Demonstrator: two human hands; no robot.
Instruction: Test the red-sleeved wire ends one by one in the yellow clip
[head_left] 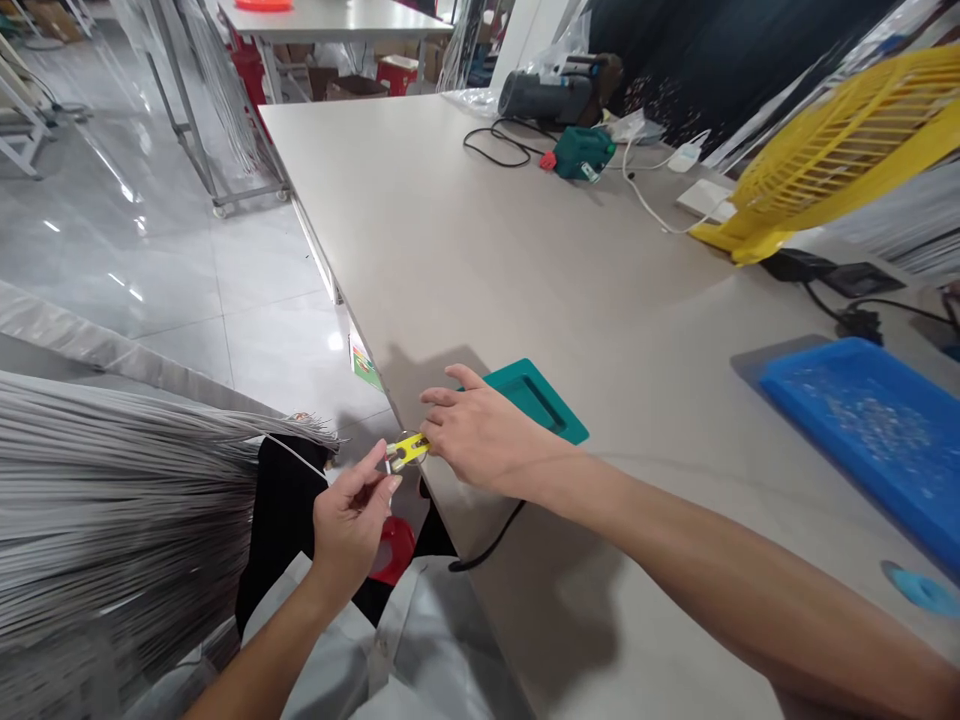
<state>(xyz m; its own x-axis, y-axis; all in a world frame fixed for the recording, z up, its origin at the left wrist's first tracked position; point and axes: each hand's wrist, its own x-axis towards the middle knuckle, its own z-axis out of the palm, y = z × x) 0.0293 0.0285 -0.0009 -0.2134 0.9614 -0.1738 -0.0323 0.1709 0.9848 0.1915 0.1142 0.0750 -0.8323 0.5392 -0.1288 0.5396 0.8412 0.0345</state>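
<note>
Right forearm (675,530), nearest the viewer, crosses the table (420,220). Right hand (484,435): outer fingers spread, the others at a yellow tool (410,448) beside the table's edge; their grip cannot be told. Left hand (351,520): 2 digits pinch a small part at the tool's opposite end. Beyond the right hand: teal tray (574,428).

Your yellow tool (414,447) looks plastic; tabletop (465,260) smooth, matt; floor (165,260) at 10 o'clock glossy; blue tray (885,475) at 3, plastic.
</note>
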